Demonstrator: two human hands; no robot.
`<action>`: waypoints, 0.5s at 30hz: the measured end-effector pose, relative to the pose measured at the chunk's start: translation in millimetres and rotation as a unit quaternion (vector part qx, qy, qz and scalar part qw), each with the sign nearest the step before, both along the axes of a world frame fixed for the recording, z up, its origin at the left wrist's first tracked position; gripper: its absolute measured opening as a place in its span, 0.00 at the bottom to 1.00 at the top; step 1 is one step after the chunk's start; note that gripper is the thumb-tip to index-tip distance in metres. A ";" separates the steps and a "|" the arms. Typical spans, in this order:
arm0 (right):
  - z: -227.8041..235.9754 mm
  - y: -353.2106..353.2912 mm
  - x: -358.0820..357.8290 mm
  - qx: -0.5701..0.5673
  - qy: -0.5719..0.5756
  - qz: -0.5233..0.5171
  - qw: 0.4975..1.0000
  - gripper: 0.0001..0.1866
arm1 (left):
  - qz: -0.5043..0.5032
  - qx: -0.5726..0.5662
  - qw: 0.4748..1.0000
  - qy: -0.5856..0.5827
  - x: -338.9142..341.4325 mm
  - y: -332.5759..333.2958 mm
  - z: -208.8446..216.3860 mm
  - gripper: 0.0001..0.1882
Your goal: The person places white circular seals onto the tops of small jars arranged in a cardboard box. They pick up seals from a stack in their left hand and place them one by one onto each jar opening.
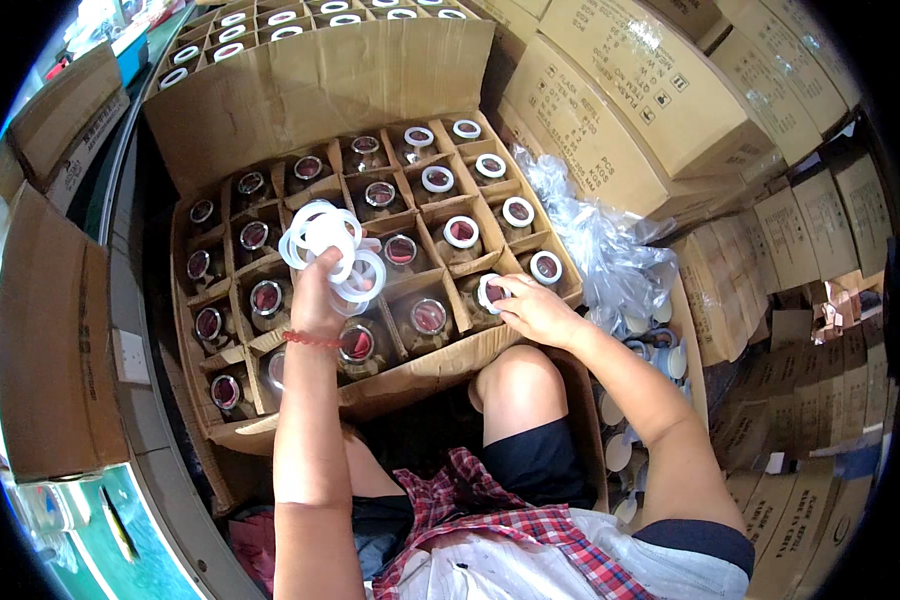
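Left hand's (pixel 317 298) curled round a messy bunch of rings (pixel 320 230), right hand's (pixel 538 312) pinching a single ring (pixel 483 292) on a boxed jar (pixel 479 313), so a slack left grip could probably spill some.

Two hands (pixel 538 312) — one near carton (pixel 425 368) — eight white-ringed jars (pixel 461 233) inside

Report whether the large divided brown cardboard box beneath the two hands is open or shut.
Open: the box is uncovered on top, exposing round-mouthed clear glass jars inside.
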State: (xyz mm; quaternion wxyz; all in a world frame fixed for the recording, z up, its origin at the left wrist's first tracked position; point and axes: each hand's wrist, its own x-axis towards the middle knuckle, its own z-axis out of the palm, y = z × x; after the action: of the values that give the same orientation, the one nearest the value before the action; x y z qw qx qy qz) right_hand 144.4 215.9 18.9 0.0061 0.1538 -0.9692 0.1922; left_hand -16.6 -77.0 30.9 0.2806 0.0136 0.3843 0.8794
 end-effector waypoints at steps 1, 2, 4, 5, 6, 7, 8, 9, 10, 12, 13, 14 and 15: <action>-2.1 2.9 -0.4 -0.012 -0.002 0.006 1.000 0.08 | 0.001 0.000 1.000 0.005 -0.9 -2.1 0.0 0.20; -1.6 3.6 -1.8 -0.024 -0.010 -0.004 1.000 0.09 | 0.000 0.002 1.000 0.009 -0.8 -1.9 1.4 0.20; -0.8 3.7 -6.0 -0.050 -0.027 -0.022 0.998 0.10 | 0.016 0.006 1.000 -0.005 1.0 0.1 4.3 0.20; -2.2 4.1 -7.6 -0.055 -0.030 -0.024 0.998 0.11 | 0.024 0.006 1.000 -0.012 2.0 0.3 7.1 0.21; -3.8 4.7 -8.8 -0.060 -0.033 -0.026 0.997 0.11 | 0.025 0.007 1.000 -0.011 3.1 0.5 8.9 0.20; -4.2 5.7 -9.3 -0.065 -0.036 -0.029 0.997 0.11 | 0.020 0.002 1.000 -0.002 3.4 0.2 9.9 0.20; -4.0 5.4 -9.1 -0.056 -0.040 -0.020 0.997 0.11 | 0.017 -0.004 1.000 0.007 4.1 -2.6 9.8 0.20; -3.2 5.2 -8.7 -0.047 -0.044 -0.011 0.998 0.11 | 0.014 -0.010 1.000 0.015 4.4 -5.7 9.3 0.20; -2.2 4.4 -8.0 -0.037 -0.048 -0.003 0.998 0.11 | 0.009 -0.012 1.000 0.015 2.9 -9.2 6.6 0.20; 1.4 -4.5 -7.1 -0.028 -0.041 -0.013 0.999 0.10 | 0.007 -0.021 1.000 -0.002 0.2 -18.5 2.4 0.19; 2.2 -8.5 -6.7 -0.023 -0.037 -0.017 0.999 0.10 | 0.014 -0.028 1.000 -0.003 1.2 -23.3 0.1 0.19; -4.2 -7.5 -7.5 -0.067 -0.017 -0.042 0.997 0.10 | 0.017 -0.031 0.999 -0.002 2.1 -24.1 1.6 0.19; -8.3 -5.4 -5.3 -0.055 -0.009 -0.061 0.997 0.10 | 0.021 -0.035 0.999 -0.002 3.4 -24.6 3.3 0.19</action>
State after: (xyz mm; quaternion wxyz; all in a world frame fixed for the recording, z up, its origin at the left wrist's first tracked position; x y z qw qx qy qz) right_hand 139.1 210.5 10.6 0.0172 0.0921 -0.9647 0.2460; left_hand -13.2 -101.7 34.2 0.2634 -0.0058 0.4147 0.8710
